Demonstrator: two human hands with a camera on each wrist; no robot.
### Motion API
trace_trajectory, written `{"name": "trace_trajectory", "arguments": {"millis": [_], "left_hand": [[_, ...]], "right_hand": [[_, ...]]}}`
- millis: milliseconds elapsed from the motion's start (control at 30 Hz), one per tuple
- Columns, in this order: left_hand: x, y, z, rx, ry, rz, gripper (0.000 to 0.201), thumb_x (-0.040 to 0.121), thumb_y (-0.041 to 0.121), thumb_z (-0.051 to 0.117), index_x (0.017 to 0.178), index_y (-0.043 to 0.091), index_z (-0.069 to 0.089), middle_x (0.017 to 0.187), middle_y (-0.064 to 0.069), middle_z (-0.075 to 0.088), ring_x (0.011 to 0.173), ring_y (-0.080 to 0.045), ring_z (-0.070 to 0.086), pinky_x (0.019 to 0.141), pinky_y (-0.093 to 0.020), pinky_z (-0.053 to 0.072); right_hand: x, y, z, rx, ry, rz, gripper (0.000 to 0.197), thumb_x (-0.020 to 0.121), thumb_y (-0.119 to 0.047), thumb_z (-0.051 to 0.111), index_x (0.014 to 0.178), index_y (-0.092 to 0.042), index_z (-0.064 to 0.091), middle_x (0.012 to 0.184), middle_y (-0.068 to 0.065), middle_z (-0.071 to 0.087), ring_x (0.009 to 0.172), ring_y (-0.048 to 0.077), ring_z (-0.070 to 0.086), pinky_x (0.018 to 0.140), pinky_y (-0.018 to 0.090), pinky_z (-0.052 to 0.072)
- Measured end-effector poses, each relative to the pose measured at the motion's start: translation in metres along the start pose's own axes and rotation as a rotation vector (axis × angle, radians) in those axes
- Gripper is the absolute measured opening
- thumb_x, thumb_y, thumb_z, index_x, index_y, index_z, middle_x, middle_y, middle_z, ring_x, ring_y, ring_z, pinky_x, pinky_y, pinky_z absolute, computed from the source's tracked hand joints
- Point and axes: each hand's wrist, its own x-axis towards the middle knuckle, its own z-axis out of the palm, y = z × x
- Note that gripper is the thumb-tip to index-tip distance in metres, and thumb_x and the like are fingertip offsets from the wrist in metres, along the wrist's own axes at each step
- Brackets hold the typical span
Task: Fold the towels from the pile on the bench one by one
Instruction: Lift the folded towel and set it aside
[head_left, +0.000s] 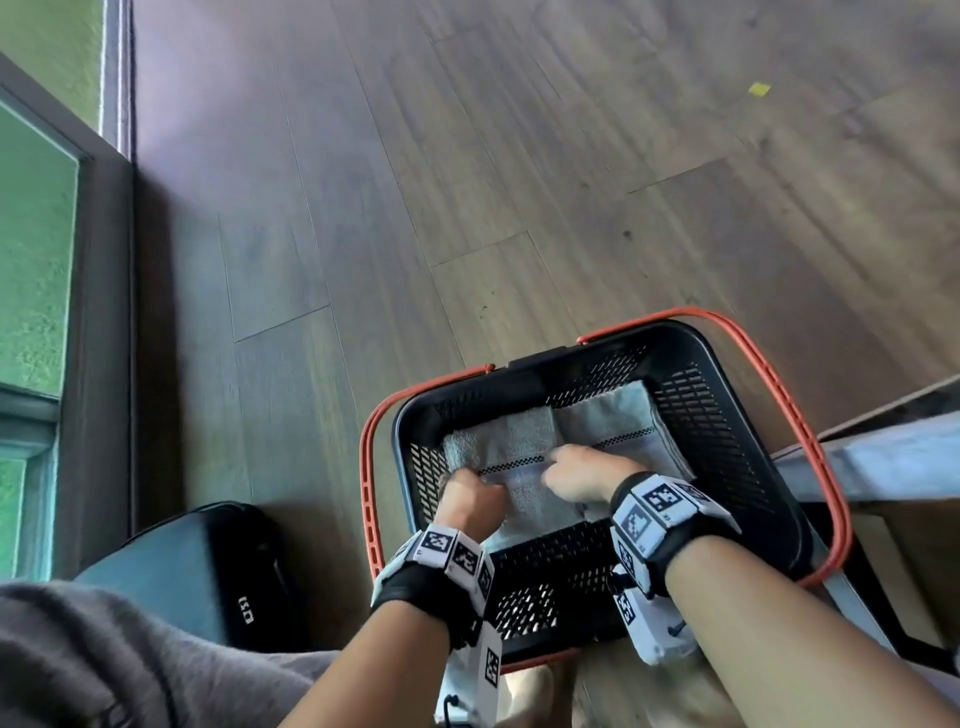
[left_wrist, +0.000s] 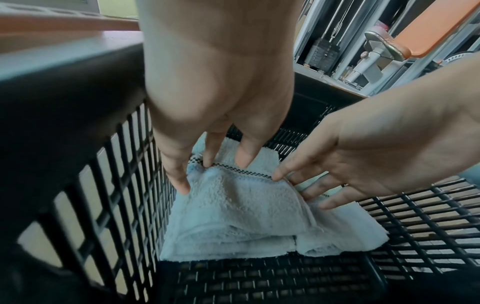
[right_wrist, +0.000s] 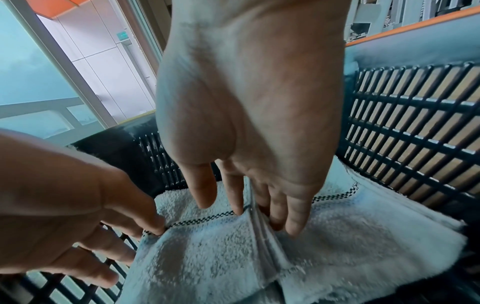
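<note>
A black mesh basket (head_left: 727, 374) with orange handles stands on the wooden floor. Two folded pale grey towels lie side by side on its bottom, each with a checked stripe. My left hand (head_left: 470, 499) reaches down at the left towel (head_left: 514, 436), its straight fingertips (left_wrist: 182, 185) touching that towel's left edge (left_wrist: 241, 205) by the basket wall. My right hand (head_left: 576, 475) has its straight fingers (right_wrist: 293, 222) tucked into the seam between the left towel (right_wrist: 202, 257) and the right towel (right_wrist: 350, 236). Neither hand grips anything.
The grey edge of a bench (head_left: 883, 457) runs just right of the basket. A black bag (head_left: 208, 571) sits on the floor to the left, with a glass wall (head_left: 31, 260) beyond it. Grey cloth (head_left: 78, 665) fills the lower left corner.
</note>
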Motion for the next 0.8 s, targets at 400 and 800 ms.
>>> {"name": "trace_trajectory", "arguments": {"millis": [400, 800], "left_hand": [[-0.034, 0.012, -0.009, 0.091, 0.033, 0.056, 0.034, 0.082, 0.026, 0.052, 0.109, 0.005, 0.060, 0.111, -0.015, 0.063, 0.095, -0.024, 0.062, 0.075, -0.028, 0.049], [-0.171, 0.095, -0.087, -0.099, 0.069, 0.460, 0.023, 0.084, 0.029, 0.056, 0.076, 0.010, 0.065, 0.062, -0.003, 0.058, 0.059, -0.022, 0.055, 0.058, -0.023, 0.042]], "right_hand": [[-0.047, 0.002, -0.018, 0.120, 0.232, -0.101, 0.027, 0.098, -0.029, 0.042, 0.116, -0.018, 0.058, 0.123, 0.006, 0.061, 0.110, 0.025, 0.057, 0.097, 0.038, 0.046], [-0.230, -0.023, -0.051, 0.222, 0.716, -0.360, 0.023, 0.093, -0.029, 0.048, 0.080, -0.019, 0.065, 0.084, 0.001, 0.074, 0.077, 0.022, 0.068, 0.067, 0.032, 0.052]]}}
